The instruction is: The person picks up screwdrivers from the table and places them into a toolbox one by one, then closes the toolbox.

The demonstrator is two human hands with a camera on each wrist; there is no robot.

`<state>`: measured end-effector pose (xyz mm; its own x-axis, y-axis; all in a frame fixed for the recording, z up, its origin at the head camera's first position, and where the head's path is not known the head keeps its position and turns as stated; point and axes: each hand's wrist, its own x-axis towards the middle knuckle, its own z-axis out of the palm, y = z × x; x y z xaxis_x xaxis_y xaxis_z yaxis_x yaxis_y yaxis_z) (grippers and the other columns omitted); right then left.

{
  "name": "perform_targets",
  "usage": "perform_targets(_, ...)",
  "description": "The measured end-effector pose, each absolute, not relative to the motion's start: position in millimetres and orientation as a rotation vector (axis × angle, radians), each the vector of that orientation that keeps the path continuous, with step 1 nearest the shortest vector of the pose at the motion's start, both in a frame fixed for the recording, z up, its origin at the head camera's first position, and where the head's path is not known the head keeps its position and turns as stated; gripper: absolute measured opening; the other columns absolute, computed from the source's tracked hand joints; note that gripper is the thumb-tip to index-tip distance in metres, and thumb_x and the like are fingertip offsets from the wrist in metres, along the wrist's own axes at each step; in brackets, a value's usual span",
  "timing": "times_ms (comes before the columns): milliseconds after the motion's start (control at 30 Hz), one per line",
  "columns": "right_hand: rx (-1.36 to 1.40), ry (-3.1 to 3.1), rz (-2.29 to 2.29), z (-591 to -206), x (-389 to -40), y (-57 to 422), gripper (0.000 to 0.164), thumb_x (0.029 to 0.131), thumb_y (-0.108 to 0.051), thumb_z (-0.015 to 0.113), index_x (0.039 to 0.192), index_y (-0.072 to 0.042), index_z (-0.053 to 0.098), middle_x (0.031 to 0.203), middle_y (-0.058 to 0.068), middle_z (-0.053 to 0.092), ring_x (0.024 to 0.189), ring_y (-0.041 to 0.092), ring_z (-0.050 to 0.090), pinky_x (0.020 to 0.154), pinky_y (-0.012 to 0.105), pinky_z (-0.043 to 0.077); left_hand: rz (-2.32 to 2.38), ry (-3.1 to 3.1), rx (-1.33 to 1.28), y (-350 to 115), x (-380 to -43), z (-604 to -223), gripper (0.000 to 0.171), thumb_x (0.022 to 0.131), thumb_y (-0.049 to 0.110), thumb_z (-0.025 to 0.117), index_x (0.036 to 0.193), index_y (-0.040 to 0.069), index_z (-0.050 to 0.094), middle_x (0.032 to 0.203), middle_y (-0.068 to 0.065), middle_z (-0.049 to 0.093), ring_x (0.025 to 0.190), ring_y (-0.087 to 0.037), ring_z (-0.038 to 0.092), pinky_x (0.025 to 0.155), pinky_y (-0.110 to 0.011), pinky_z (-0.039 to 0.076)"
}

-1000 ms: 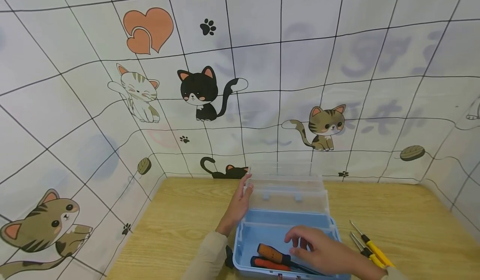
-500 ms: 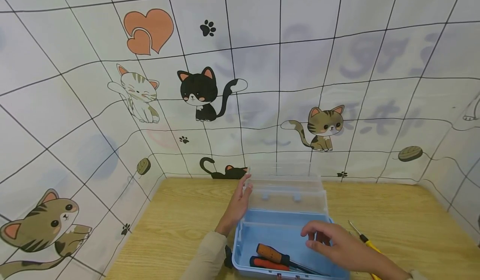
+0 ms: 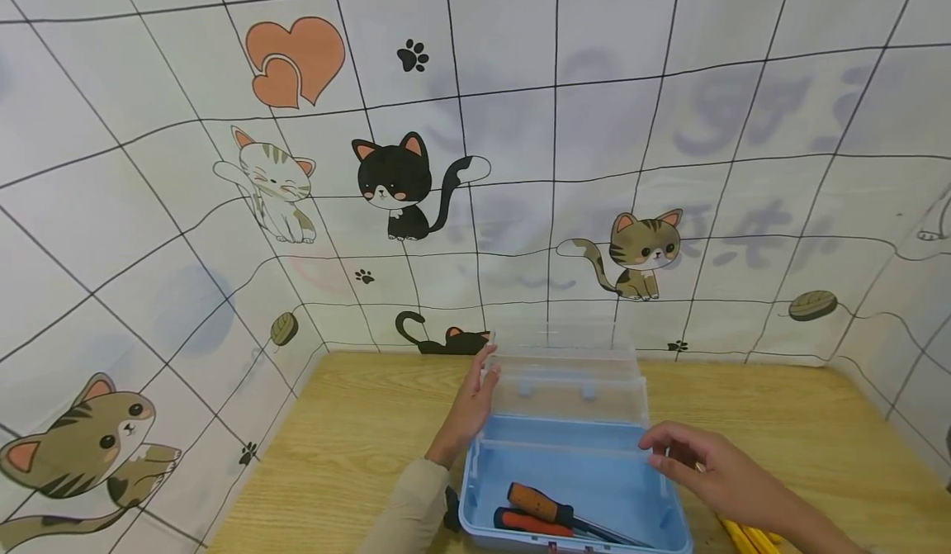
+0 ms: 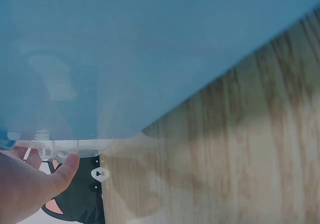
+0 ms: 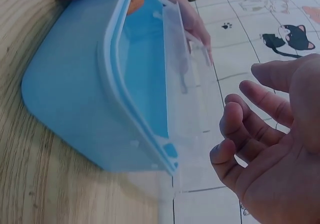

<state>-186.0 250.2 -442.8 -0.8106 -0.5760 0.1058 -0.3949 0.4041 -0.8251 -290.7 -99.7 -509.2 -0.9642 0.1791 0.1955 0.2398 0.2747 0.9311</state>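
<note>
The blue toolbox (image 3: 565,461) is set short of the far edge of the table (image 3: 371,422); its lid (image 3: 557,397) is pinched by the left hand (image 3: 470,405); near the toolbox's right rim, the right hand (image 3: 716,467) is held loosely spread.

Smooth plast. box (image 3: 568,465), wood-grain tbl. (image 3: 364,422)

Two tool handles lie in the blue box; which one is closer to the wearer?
The red-and-black handle, at the front of the blue box; the orange-brown handle lies just beyond it.
</note>
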Motion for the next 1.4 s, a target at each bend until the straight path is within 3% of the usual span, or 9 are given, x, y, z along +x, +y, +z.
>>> perform_targets(367, -0.815, 2.426, -1.433, -455.4, -195.3, 273.8, 0.024, 0.104, -0.009, 0.049, 0.124, 0.003, 0.057, 0.113, 0.017, 0.063, 0.094, 0.008, 0.062, 0.077, 0.022, 0.055, -1.805, -2.483, -0.373, -99.5, -289.3, -510.5, 0.044, 0.106, 0.048, 0.036, 0.149, 0.041, 0.032, 0.160, -0.006, 0.028, 0.146, -0.031, 0.026, 0.113, -0.062, 0.025)
perform_targets(567, -0.749, 2.498, -1.410, -465.0, -198.9, 286.1, 0.025, 0.104, -0.010, 0.050, 0.124, 0.003, 0.057, 0.113, 0.005, 0.066, 0.094, 0.003, 0.061, 0.078, 0.021, 0.054, -1.823, -2.484, -0.381, -98.9, -289.9, -512.1, 0.045, 0.105, 0.050, 0.037, 0.149, 0.042, 0.031, 0.161, -0.004, 0.026, 0.147, -0.031, 0.025, 0.113, -0.062, 0.024)
perform_targets(667, -0.658, 2.522, -1.386, -470.6, -202.0, 293.1, 0.026, 0.104, -0.013, 0.051, 0.124, 0.003, 0.057, 0.113, 0.005, 0.065, 0.090, 0.005, 0.060, 0.075, 0.022, 0.054, -1.822, -2.478, -0.400, -99.3, -290.5, -512.9, 0.046, 0.106, 0.049, 0.036, 0.150, 0.039, 0.030, 0.161, -0.005, 0.025, 0.147, -0.032, 0.024, 0.113, -0.062, 0.024)
perform_targets(833, -0.495, 2.528, -1.367, -480.5, -205.3, 305.3, 0.033, 0.103, -0.020, 0.054, 0.125, 0.005, 0.057, 0.118, 0.020, 0.062, 0.090, 0.007, 0.061, 0.074, 0.023, 0.054, -1.821, -2.467, -0.414, -99.4, -291.7, -512.7, 0.046, 0.107, 0.045, 0.036, 0.151, 0.035, 0.030, 0.162, -0.005, 0.023, 0.147, -0.032, 0.024, 0.113, -0.062, 0.023)
perform_targets(1133, -0.381, 2.576, -1.321, -495.8, -208.8, 330.5, 0.035, 0.103, -0.022, 0.054, 0.125, 0.006, 0.056, 0.115, 0.018, 0.063, 0.086, 0.009, 0.060, 0.073, 0.023, 0.054, -1.838, -2.478, -0.399, -98.9, -293.7, -508.3, 0.045, 0.109, 0.031, 0.037, 0.153, 0.025, 0.030, 0.162, -0.013, 0.022, 0.147, -0.038, 0.022, 0.113, -0.066, 0.020)
perform_targets(1400, -0.353, 2.561, -1.317, -507.3, -212.6, 345.4, 0.036, 0.104, -0.019, 0.052, 0.125, 0.010, 0.053, 0.105, 0.012, 0.063, 0.076, 0.011, 0.056, 0.066, 0.026, 0.051, -1.801, -2.476, -0.401, -99.6, -291.0, -509.5, 0.044, 0.107, 0.046, 0.035, 0.150, 0.038, 0.031, 0.162, -0.005, 0.024, 0.147, -0.032, 0.024, 0.113, -0.063, 0.023)
